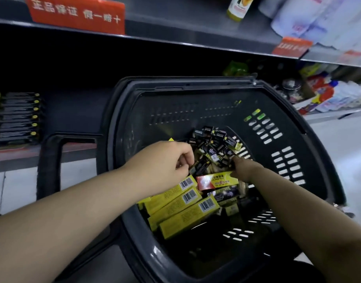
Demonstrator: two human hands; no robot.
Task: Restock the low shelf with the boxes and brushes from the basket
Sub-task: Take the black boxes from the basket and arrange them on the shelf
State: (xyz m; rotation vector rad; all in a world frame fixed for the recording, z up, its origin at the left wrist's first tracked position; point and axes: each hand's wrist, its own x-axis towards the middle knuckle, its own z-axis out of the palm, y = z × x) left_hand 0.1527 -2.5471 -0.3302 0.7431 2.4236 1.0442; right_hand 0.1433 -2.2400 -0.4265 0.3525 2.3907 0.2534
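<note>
Head view: reaching into the basket [175, 103]

My left hand [171, 160] curls its fingers into the heap of small black boxes [214, 144]; what they grip is hidden. My right hand [245, 167] lies in shadow at the red-and-yellow box [214, 181], its grip unreadable. Yellow boxes [181, 209] lie under my left wrist; the low shelf [12, 154] is cut off at left

A shop: stocked shelves [175, 40] with red price signs [77, 14], packaged goods, and a plastic shopping basket [310, 139] on the floor.
</note>
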